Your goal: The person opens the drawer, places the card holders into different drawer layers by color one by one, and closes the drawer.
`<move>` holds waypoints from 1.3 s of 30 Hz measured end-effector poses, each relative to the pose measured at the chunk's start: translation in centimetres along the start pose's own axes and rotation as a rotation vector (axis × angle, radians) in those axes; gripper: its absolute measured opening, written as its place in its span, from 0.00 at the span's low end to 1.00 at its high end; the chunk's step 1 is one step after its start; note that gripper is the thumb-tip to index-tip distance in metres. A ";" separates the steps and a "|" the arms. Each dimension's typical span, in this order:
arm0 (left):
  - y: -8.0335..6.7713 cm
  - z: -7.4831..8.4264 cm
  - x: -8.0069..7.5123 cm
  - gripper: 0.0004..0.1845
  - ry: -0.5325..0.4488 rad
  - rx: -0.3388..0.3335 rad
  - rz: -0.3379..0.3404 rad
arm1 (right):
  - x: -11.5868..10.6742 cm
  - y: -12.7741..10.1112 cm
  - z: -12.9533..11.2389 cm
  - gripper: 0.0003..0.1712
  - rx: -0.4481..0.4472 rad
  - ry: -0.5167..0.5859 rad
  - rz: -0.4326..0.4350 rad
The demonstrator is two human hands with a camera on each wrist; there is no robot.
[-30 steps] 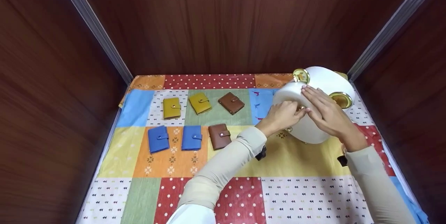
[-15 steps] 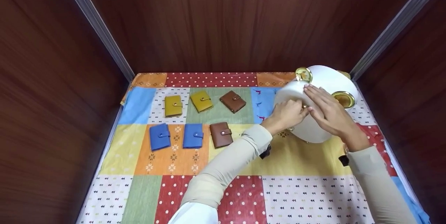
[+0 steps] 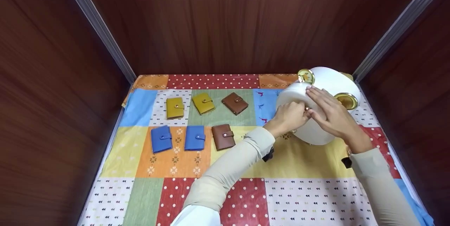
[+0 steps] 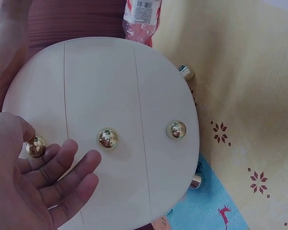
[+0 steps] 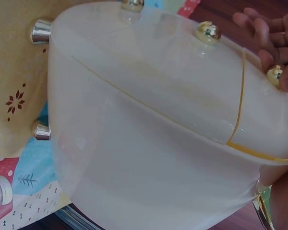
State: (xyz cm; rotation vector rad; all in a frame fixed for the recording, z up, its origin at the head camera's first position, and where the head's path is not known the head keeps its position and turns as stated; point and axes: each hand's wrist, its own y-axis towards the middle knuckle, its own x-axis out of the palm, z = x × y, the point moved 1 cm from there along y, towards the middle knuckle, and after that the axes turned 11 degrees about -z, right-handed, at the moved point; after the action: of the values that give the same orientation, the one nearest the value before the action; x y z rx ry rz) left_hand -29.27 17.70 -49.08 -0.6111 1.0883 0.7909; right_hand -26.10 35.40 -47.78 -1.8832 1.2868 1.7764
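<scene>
A round white box [image 3: 321, 106] lies tilted on its side at the table's right, its flat face toward me. That face [image 4: 105, 96] is split by two seams and carries three gold knobs. My left hand [image 3: 290, 114] pinches the end knob [image 4: 36, 146] between thumb and forefinger, and its other fingers [image 4: 69, 175] lie loosely across the face. My right hand [image 3: 328, 111] rests flat on the box's top edge with straight fingers. Two gold rings [image 3: 305, 76] sit on the box's side. Silver feet [image 5: 40, 31] stick out at the rim.
Several snap wallets lie in two rows on the patchwork cloth [image 3: 302, 159] at left: mustard [image 3: 174, 108], brown [image 3: 223, 136], blue [image 3: 161, 139]. A bottle with a pink label [image 4: 141, 19] lies behind the box. Dark wooden walls close in on three sides.
</scene>
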 end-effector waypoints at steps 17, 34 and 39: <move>-0.7 -0.4 0.0 0.24 -0.008 0.036 0.053 | -0.1 0.2 -0.1 0.32 0.028 0.022 -0.020; -2.5 -1.1 0.0 0.19 -0.041 0.076 0.067 | -0.2 0.1 0.0 0.31 0.038 0.018 -0.024; -2.9 -1.3 0.1 0.19 -0.056 0.081 0.069 | -0.2 0.1 0.0 0.31 0.037 0.024 -0.024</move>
State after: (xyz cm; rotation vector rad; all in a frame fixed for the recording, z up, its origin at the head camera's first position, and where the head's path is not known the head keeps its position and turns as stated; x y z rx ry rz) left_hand -27.59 15.06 -49.44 -0.4830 1.0892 0.8152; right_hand -26.12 35.42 -47.58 -1.8973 1.2909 1.7114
